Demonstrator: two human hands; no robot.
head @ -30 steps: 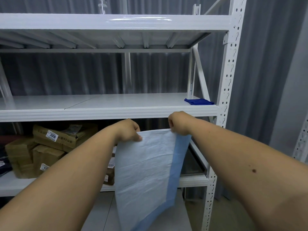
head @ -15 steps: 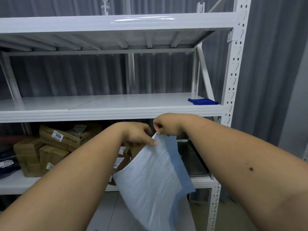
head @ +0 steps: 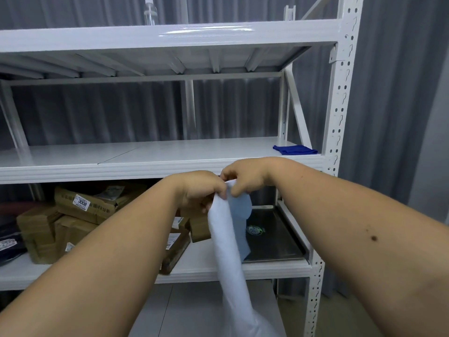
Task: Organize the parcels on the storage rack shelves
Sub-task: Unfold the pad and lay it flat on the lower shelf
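A white metal storage rack (head: 340, 132) stands against a grey curtained wall, its middle shelf (head: 150, 156) bare except for a folded blue cloth (head: 295, 150) at 3 o'clock. On the lower shelf, brown cardboard parcels (head: 80, 210) lie heaped at 9 o'clock, beside a dark metal tray (head: 274, 239) toward 4 o'clock. In front of the shelf edge, a person's left hand (head: 201, 190) and right hand (head: 243, 177) meet at centre frame, each pinching the top edge of a white-and-blue sheet (head: 230, 244) that hangs limp toward 6 o'clock, doubled along its length. The step in hand appears to be folding the sheet. Doing it well likely means matching the two pinched corners squarely, letting the sheet's weight pull the fold straight, then taking up the lower end before it drags on the floor. The thin material looks liable to slip and twist, so a firm fingertip hold seems wise. The parcels themselves remain unsorted, apart from both hands.
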